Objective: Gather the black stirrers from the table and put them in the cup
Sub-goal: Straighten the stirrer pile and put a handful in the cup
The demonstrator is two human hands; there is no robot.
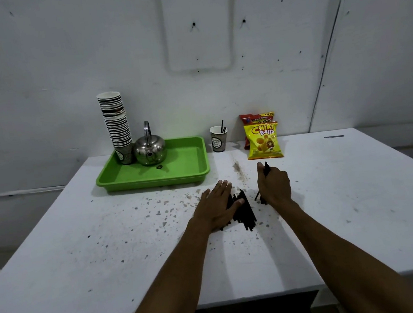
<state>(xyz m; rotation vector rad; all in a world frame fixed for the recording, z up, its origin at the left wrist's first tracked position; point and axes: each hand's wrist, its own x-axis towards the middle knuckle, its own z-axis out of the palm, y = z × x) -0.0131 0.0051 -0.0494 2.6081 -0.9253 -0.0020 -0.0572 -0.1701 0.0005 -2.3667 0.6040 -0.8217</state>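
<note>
Gripping stirrers, right hand; left hand flat, seemingly pressing pile mid-table.

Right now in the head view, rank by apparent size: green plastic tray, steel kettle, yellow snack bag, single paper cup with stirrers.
1. Green plastic tray
2. Steel kettle
3. Yellow snack bag, close to the kettle, so unsure
4. Single paper cup

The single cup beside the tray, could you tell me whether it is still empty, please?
Not empty: the cup stands upright with black stirrers poking above its rim.
</note>
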